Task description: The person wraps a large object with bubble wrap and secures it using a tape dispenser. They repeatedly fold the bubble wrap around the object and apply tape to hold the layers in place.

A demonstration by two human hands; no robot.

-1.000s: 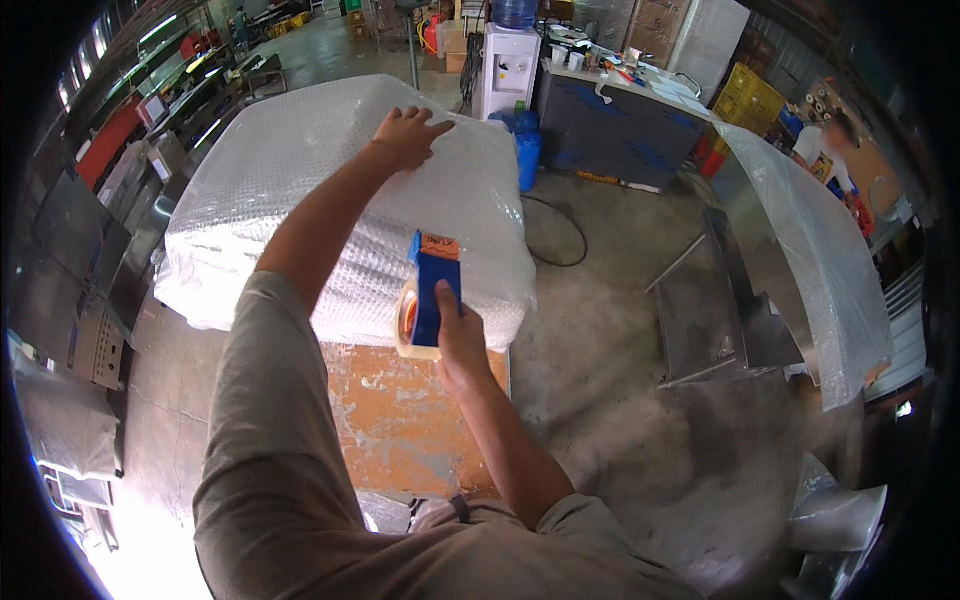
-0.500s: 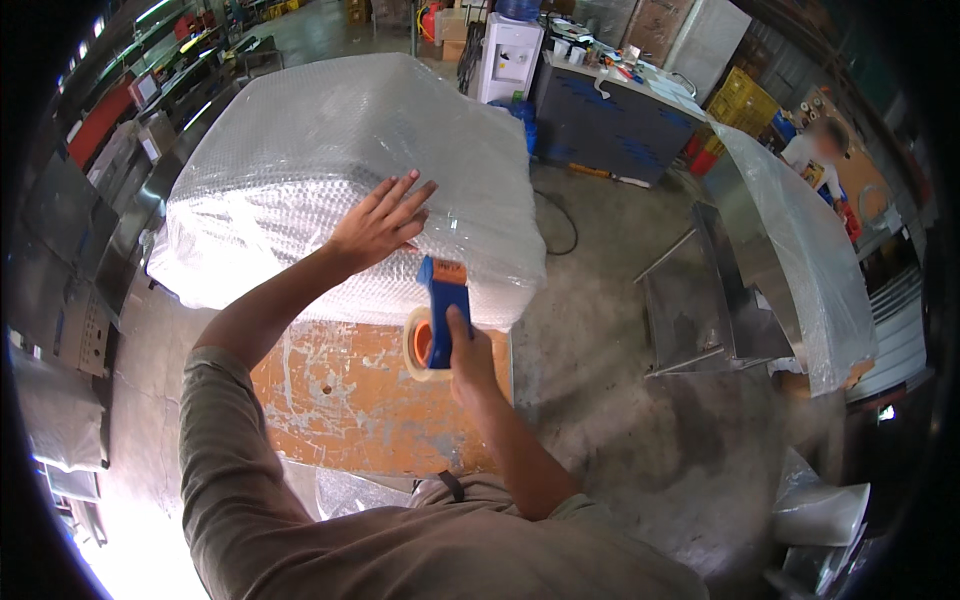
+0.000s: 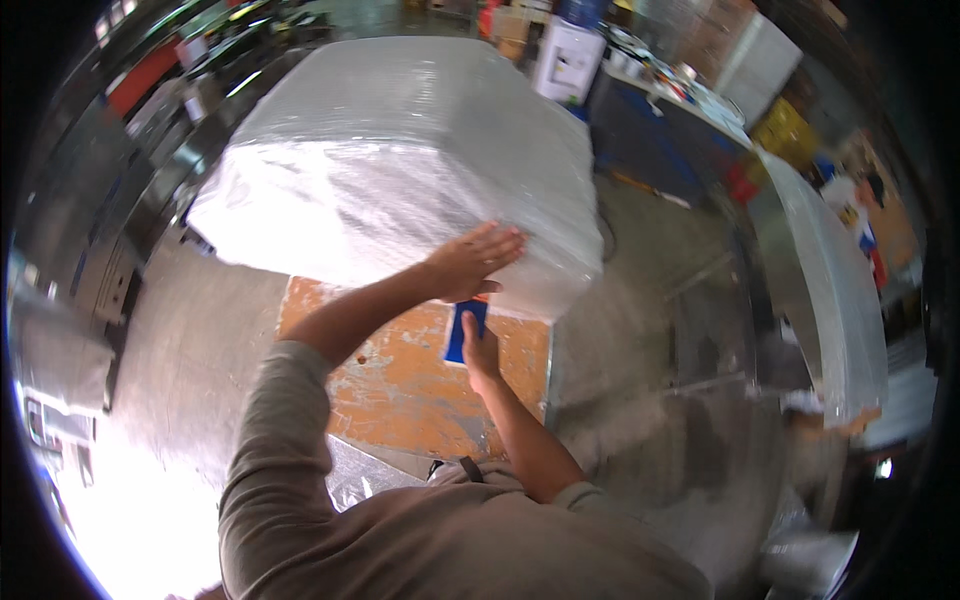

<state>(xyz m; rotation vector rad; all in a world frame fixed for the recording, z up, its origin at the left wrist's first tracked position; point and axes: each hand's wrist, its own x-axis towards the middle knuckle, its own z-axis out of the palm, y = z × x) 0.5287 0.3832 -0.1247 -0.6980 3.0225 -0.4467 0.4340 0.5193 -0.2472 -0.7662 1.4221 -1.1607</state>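
A big boxy object covered in bubble wrap [image 3: 370,115] rests on a worn orange board [image 3: 410,385]. My left hand [image 3: 476,262] lies flat against the wrap's near side, fingers stretched out. Just below it, my right hand [image 3: 482,355] grips a blue tape dispenser [image 3: 464,336], thumb along its body. The dispenser's top end is close under my left hand and partly hidden by it. The tape roll cannot be made out here.
At the back stand a white water dispenser [image 3: 568,62] and a dark-sided workbench [image 3: 645,130] with clutter on top. A plastic-draped panel [image 3: 825,290] and metal frame are to the right. A person [image 3: 852,200] is at the far right. Metal equipment [image 3: 75,200] lines the left.
The view has shifted, so the wrapped object sits further right in it. The dispenser has tilted, and my left hand has come down closer above it.
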